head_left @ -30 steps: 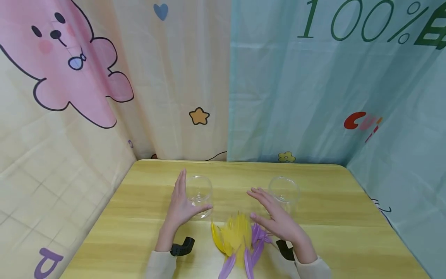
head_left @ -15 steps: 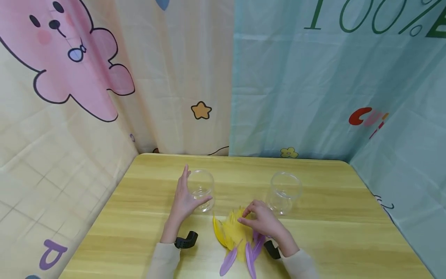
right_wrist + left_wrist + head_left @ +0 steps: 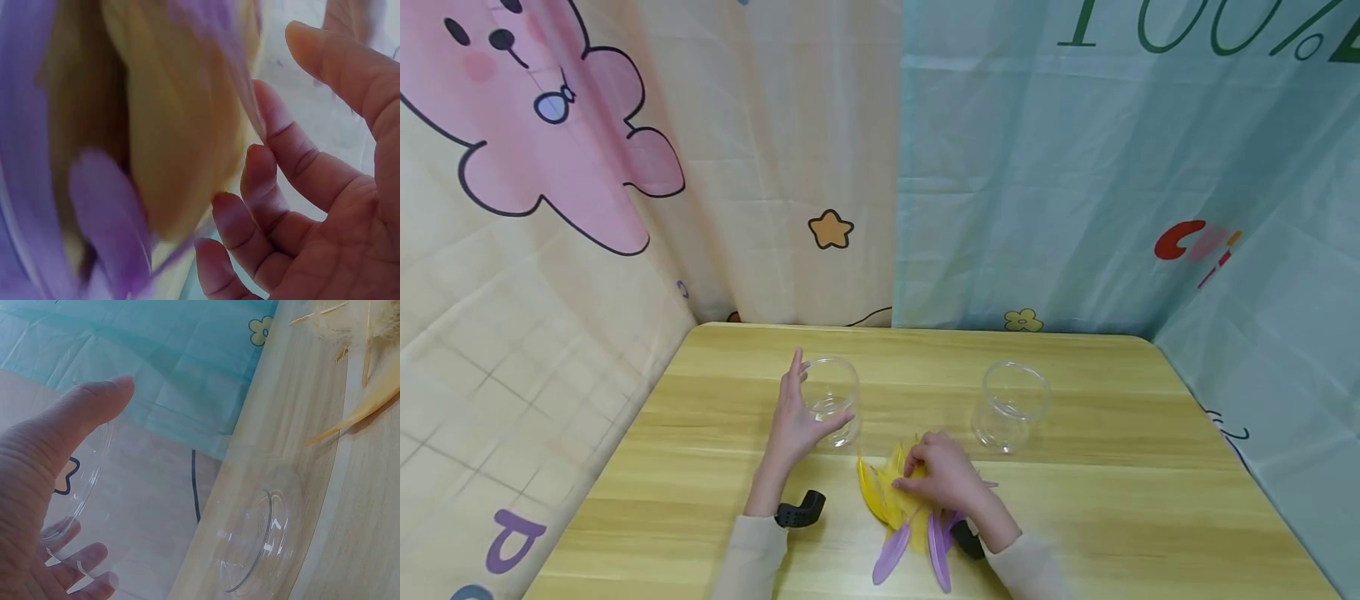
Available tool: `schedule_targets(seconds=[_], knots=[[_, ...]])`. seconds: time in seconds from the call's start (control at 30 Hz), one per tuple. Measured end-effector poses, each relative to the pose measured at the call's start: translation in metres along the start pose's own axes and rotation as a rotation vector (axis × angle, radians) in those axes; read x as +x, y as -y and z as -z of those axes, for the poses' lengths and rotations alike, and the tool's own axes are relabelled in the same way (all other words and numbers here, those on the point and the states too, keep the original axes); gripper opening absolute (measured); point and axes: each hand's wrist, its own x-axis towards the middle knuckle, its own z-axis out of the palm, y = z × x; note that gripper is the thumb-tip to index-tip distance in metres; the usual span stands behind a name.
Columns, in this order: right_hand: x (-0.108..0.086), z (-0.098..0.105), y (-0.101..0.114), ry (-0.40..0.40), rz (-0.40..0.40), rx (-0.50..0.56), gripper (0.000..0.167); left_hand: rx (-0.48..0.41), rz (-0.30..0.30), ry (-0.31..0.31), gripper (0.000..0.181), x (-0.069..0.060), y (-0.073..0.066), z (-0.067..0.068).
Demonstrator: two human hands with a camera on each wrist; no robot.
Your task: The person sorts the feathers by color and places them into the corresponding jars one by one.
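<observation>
My left hand (image 3: 793, 427) is around the left clear cup (image 3: 847, 387), which stands upright on the table. In the left wrist view the thumb of that hand (image 3: 44, 462) lies on the near side of the cup (image 3: 265, 544), with fingers curved on its far side. My right hand (image 3: 946, 473) is over a pile of yellow feathers (image 3: 871, 492) and purple feathers (image 3: 891, 557). The right wrist view shows this hand (image 3: 325, 206) with thumb and index finger apart, fingertips beside the yellow feathers (image 3: 181, 137) and a purple feather's quill; whether they touch is unclear.
A second clear cup (image 3: 1011, 408) stands upright on the wooden table (image 3: 1120, 500), to the right of the first. Curtains (image 3: 1030, 183) with printed figures hang behind the table and at both sides. A black wrist device (image 3: 801, 510) is on my left wrist.
My right hand has moved from near the right cup, left and down to the feathers, its fingers bending. My left hand stays at the left cup. The head view has tilted down slightly.
</observation>
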Motion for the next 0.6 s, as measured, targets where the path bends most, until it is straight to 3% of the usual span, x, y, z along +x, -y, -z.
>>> schedule_targets(seconds=[0.4,0.6], knots=[[0.000,-0.014,0.009,-0.007,-0.037,-0.112,0.025,0.006,0.000,0.007,0.126,0.001,0.000,-0.001],[0.001,-0.016,0.012,0.034,-0.054,-0.117,0.023,0.007,-0.008,0.003,0.127,0.000,0.002,-0.001]])
